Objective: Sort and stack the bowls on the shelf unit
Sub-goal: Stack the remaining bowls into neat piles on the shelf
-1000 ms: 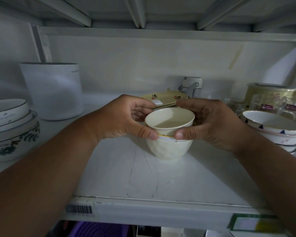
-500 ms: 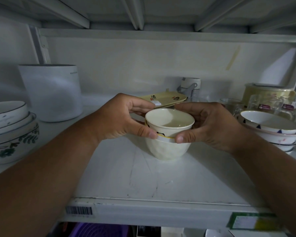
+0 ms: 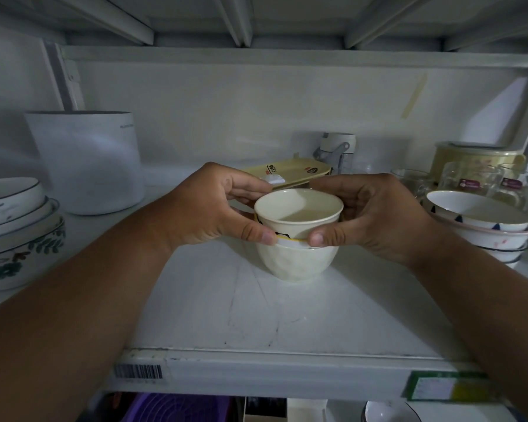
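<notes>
Both hands on it: the left hand (image 3: 214,205) and right hand (image 3: 378,217) pinch the cream bowl (image 3: 299,216), fingers closed round its sides. It sits upright, mouth up, nested in a white bowl (image 3: 297,263) mid-shelf (image 3: 287,324).

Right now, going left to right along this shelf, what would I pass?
Stacked bowls with leaf pattern → white canister → left hand → cream bowls → right hand → stacked white bowls.
</notes>
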